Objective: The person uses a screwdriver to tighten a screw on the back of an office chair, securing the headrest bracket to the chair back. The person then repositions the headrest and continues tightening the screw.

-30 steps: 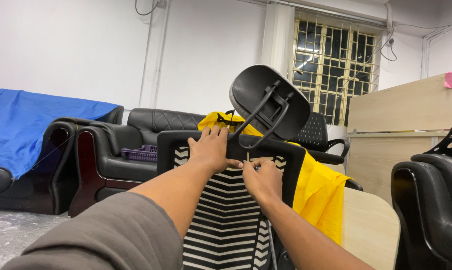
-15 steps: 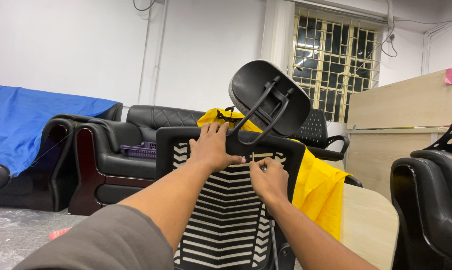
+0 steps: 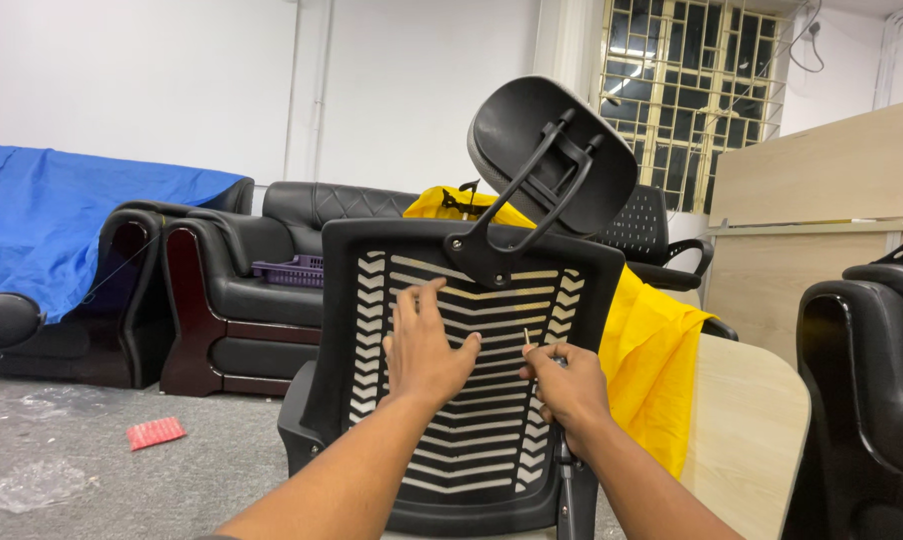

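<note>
A black office chair backrest [image 3: 372,250] with white slatted ribs stands upright in front of me, its oval black headrest [image 3: 562,150] tilted on a forked bracket above. My left hand [image 3: 424,345] lies flat against the ribs, fingers spread. My right hand [image 3: 570,380] is closed around a thin metal tool [image 3: 528,337] whose tip pokes up beside the slats. A dark rod [image 3: 566,490] runs down below that hand.
Black leather sofas [image 3: 242,290] stand behind, one under a blue cover [image 3: 42,220], with a purple basket [image 3: 292,270] on a seat. Yellow cloth [image 3: 652,360] drapes over a wooden table [image 3: 752,440]. A black armchair [image 3: 862,400] is at right. A red packet [image 3: 156,433] lies on the grey floor.
Both hands have dropped from the top edge of the backrest down onto the ribbed middle. My view has tilted down, showing more of the chair and the floor.
</note>
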